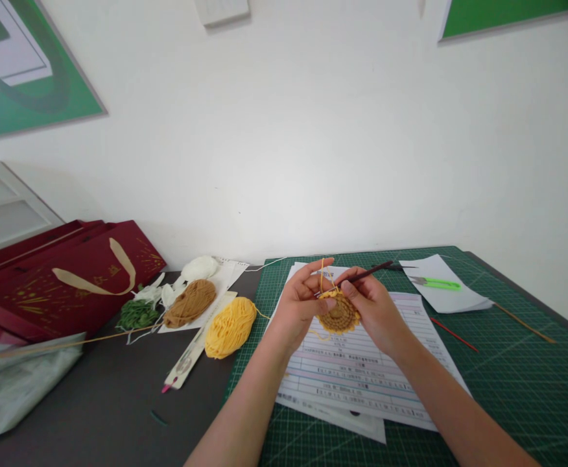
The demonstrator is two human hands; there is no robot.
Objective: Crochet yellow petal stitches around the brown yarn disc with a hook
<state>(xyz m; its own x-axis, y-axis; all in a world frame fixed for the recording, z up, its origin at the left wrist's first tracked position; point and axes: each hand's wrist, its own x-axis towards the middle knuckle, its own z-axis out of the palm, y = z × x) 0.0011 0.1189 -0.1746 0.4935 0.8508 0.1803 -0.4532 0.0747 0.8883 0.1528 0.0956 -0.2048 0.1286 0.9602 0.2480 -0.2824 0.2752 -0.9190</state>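
Note:
A round crochet piece (338, 314), brown in the middle with a yellow edge, is held up over printed sheets. My left hand (299, 299) pinches its left side, and yellow yarn loops over the raised index finger. Between the fingers of my right hand (369, 305) is a dark crochet hook (367, 272), its tip at the top edge of the piece. The right thumb lies close to the piece's upper right edge. A yellow yarn ball (230, 328) sits to the left, with a strand leading toward my hands.
Printed sheets (356, 376) lie on a green cutting mat (522, 389). Lime-green snips (439, 283) rest on white paper (439, 301), near a red stick (455, 335). Brown yarn (191, 303), green yarn (138, 314), a ruler-like strip (191, 353) and dark red bags (70, 279) are at left.

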